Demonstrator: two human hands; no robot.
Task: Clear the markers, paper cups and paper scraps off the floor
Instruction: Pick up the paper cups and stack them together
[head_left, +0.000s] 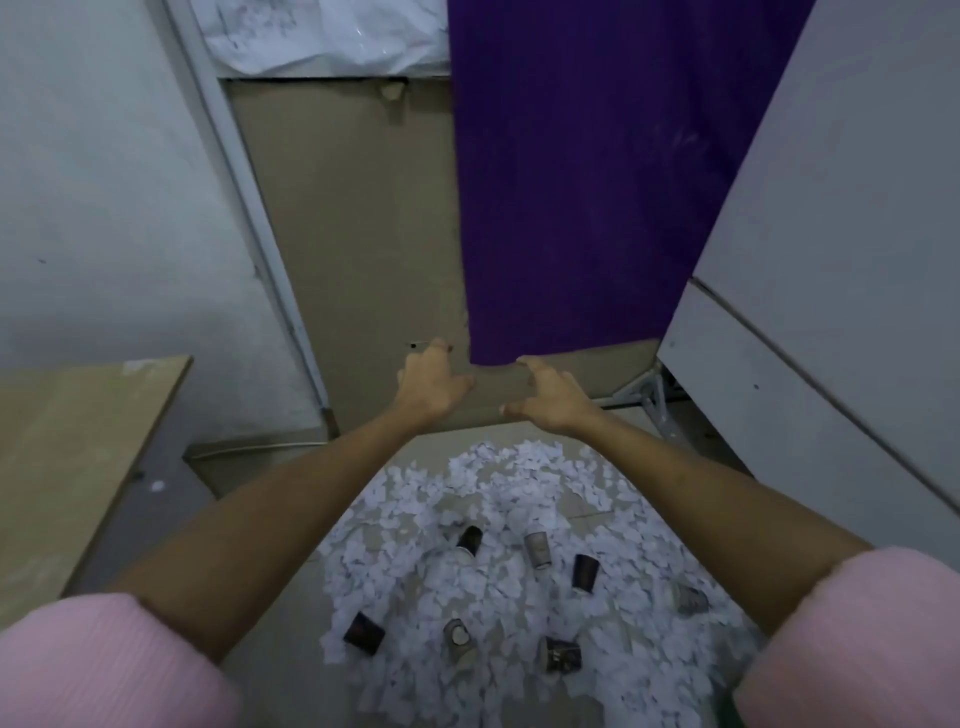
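Observation:
White paper scraps (498, 571) lie in a wide heap on the floor below my arms. Several paper cups lie on their sides among them: a dark cup (469, 540), a pale cup (538, 550), another dark cup (584, 572), a dark cup (363, 633) at the lower left and one (561, 656) lower down. No markers show. My left hand (427, 385) and my right hand (549, 397) are stretched forward above the heap, fingers spread, holding nothing, near the lower edge of a purple cloth (571, 208).
A brown board (353, 234) leans behind the purple cloth. A wooden tabletop (78, 441) stands at the left. Grey cabinet panels (831, 312) close off the right, with a metal bracket (649, 395) at their foot. A white wall (104, 182) is at the left.

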